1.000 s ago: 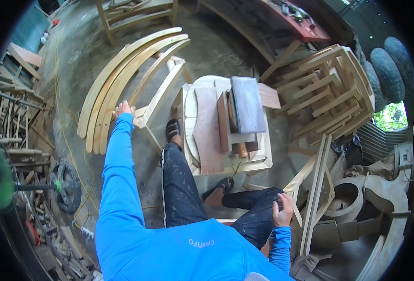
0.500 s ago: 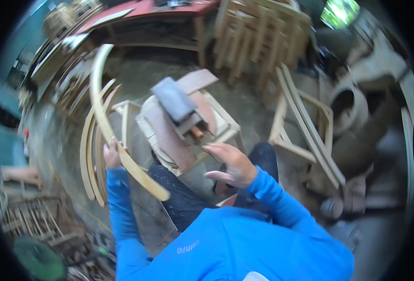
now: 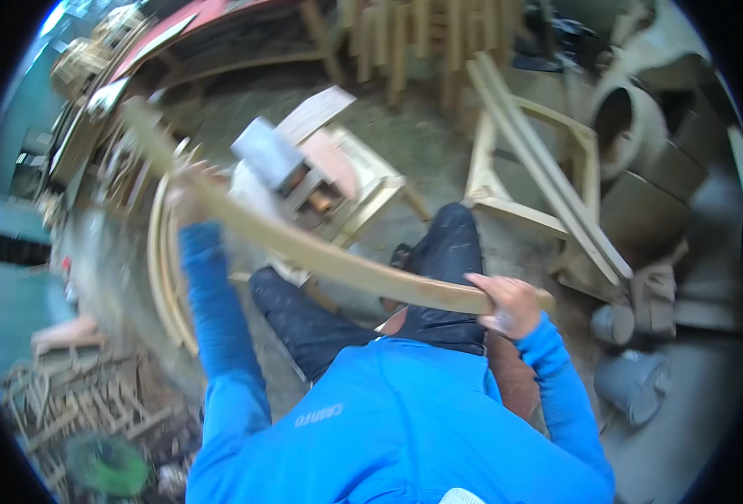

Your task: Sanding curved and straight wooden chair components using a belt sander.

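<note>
A long curved strip of pale wood [image 3: 338, 262] spans the space above my lap, slanting from far left to near right. My right hand [image 3: 510, 304] is wrapped round it close to its near end, above my right thigh. Farther along, my left hand [image 3: 193, 191] grips the strip; motion smears its fingers. Just beyond the strip, a box-like wooden block with a grey-blue covering [image 3: 266, 151] rests on a low wooden stool [image 3: 380, 189], among flat pinkish pieces. The strip's far end is blurred.
More curved strips [image 3: 160, 269] lean at the left. On the right, two long strips [image 3: 548, 168] lie across a wooden frame [image 3: 585, 139], near a round hollow housing [image 3: 632, 126] and a grey bucket [image 3: 632, 382]. Stacked wooden frames [image 3: 422, 38] stand at the back.
My right hand has moved right and closed on the near end of the curved strip. The strip has swung from the left across my lap, with my left hand still on it, reaching farther forward.
</note>
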Motion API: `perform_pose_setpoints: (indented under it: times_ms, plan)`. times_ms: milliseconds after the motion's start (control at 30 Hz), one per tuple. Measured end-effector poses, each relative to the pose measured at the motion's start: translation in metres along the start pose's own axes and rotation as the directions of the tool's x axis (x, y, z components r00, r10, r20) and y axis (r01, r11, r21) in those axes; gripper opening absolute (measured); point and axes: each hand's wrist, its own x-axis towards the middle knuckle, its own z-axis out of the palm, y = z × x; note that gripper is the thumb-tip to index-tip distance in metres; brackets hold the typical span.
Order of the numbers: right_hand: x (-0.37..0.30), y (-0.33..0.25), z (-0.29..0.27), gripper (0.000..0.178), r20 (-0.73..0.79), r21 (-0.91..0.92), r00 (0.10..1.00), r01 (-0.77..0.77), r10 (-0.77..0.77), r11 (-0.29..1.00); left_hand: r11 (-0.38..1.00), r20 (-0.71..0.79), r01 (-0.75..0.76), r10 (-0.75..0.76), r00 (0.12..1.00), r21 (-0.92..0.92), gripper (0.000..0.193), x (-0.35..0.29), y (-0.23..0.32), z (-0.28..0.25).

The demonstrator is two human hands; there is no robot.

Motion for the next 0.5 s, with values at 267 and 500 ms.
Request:
perform_pose_setpoints:
  times_ms: [267, 500]
  plan:
    - [-0.094, 0.024, -0.012, 0.060, 0.025, -0.074, 0.997, -0.070, 0.072, 0.995, 0.622, -0.075, -0.028, 0.139, 0.987, 0.782, 0.074, -0.088, -0.079, 0.110]
    - [-0.118, 0.047, -0.025, 0.053, 0.106, -0.076, 0.988, -0.109, 0.117, 0.991, 0.107, 0.003, 0.003, -0.056, 0.998, 0.994, 0.077, -0.062, -0.111, 0.129]
